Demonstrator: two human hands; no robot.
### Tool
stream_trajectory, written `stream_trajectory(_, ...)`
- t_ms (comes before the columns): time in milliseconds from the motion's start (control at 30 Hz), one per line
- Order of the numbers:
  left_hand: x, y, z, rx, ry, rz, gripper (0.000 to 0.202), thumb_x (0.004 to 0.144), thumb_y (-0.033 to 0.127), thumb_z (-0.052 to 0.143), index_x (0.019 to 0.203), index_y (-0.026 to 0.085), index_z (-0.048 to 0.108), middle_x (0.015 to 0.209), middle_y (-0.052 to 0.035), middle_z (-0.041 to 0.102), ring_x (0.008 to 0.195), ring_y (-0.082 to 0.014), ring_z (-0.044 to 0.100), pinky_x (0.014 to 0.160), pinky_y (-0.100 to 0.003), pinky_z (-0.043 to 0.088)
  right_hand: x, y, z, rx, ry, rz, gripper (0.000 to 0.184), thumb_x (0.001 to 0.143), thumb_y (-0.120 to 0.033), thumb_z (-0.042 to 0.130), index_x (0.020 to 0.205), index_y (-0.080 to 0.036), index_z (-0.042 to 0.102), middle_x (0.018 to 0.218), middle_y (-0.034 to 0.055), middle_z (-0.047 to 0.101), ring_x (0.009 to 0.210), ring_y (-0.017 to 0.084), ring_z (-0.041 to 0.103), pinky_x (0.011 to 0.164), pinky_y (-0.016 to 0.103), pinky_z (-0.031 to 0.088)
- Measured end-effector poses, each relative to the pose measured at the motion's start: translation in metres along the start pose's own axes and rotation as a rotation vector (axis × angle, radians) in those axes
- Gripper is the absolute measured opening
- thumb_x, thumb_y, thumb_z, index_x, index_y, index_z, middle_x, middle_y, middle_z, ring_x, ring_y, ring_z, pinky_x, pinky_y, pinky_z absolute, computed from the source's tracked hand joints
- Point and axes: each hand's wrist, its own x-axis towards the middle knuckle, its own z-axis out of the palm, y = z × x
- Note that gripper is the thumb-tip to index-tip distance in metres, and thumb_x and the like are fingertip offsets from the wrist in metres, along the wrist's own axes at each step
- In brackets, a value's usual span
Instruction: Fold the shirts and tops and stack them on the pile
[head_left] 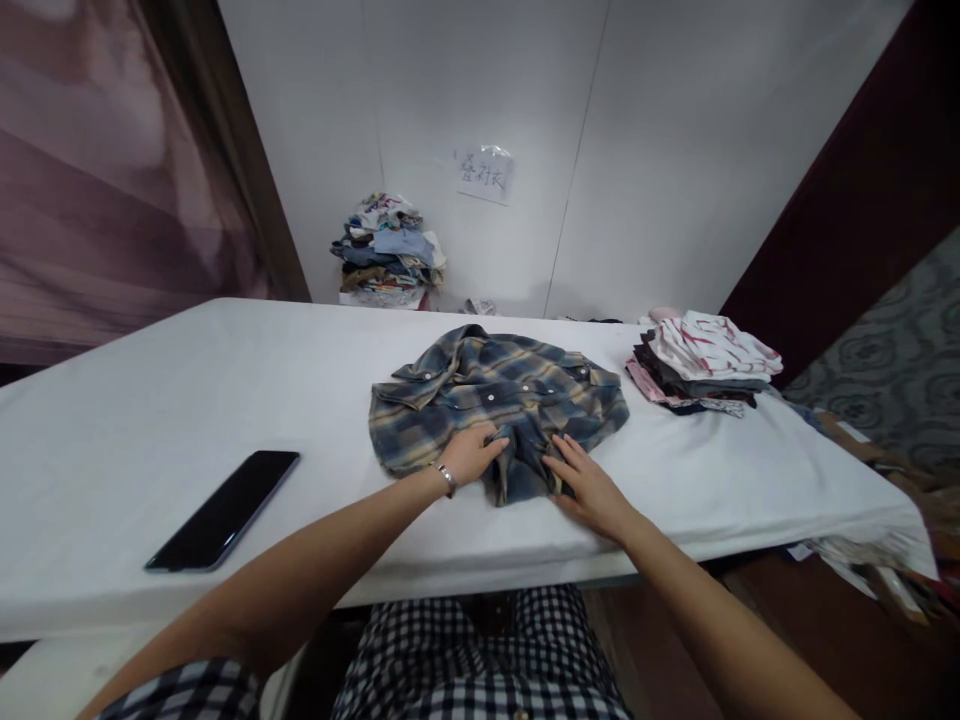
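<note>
A blue, grey and tan plaid shirt (525, 385) lies rumpled on the white-covered table, its buttons facing up. My left hand (471, 455), with a bracelet at the wrist, is closed on the shirt's near edge, thumb pointing right and the fingers partly bent into the cloth. My right hand (592, 488) rests with its fingers apart on the near right part of the shirt, holding nothing. Between the two hands the cloth is bunched into folds that hang toward the table's front.
A black phone or tablet (225, 510) lies at the left on the white tablecloth (150, 400). Folded clothes (712, 350) are stacked at the right. Behind the table rises a taller clothes pile (390, 255). A paper sign (485, 175) hangs on the wall.
</note>
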Motion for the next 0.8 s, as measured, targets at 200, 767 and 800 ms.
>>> stream_trajectory(200, -0.043, -0.013, -0.042, 0.061, -0.314, 0.058, 0.037, 0.073, 0.051, 0.06, 0.098, 0.024, 0.065, 0.087, -0.0007, 0.07, 0.08, -0.0208, 0.063, 0.066, -0.026, 0.042, -0.01, 0.025, -0.039, 0.452, 0.433, 0.237, 0.019, 0.081, -0.036, 0.062, 0.091, -0.023, 0.07, 0.121, 0.0091, 0.065, 0.115, 0.027, 0.058, 0.101, 0.046, 0.043)
stream_trajectory(767, -0.079, -0.016, -0.101, 0.351, 0.15, -0.062, 0.032, 0.077, 0.028, 0.045, 0.102, 0.029, 0.066, 0.104, 0.0027, 0.07, 0.094, -0.0196, 0.064, 0.08, -0.028, 0.046, -0.043, 0.019, -0.06, 0.366, 0.103, 0.503, 0.078, 0.077, -0.051, 0.064, 0.145, -0.028, 0.033, 0.142, 0.0103, 0.047, 0.131, 0.028, 0.043, 0.104, 0.047, 0.039)
stream_trajectory(800, -0.078, -0.017, -0.106, 0.338, 0.199, -0.082, 0.033, 0.078, 0.029, 0.044, 0.102, 0.029, 0.066, 0.103, 0.0025, 0.071, 0.092, -0.0201, 0.064, 0.079, -0.028, 0.046, -0.048, 0.012, -0.054, 0.304, 0.051, 0.454, 0.08, 0.076, -0.049, 0.065, 0.145, -0.028, 0.031, 0.145, 0.0092, 0.043, 0.133, 0.028, 0.04, 0.106, 0.047, 0.037)
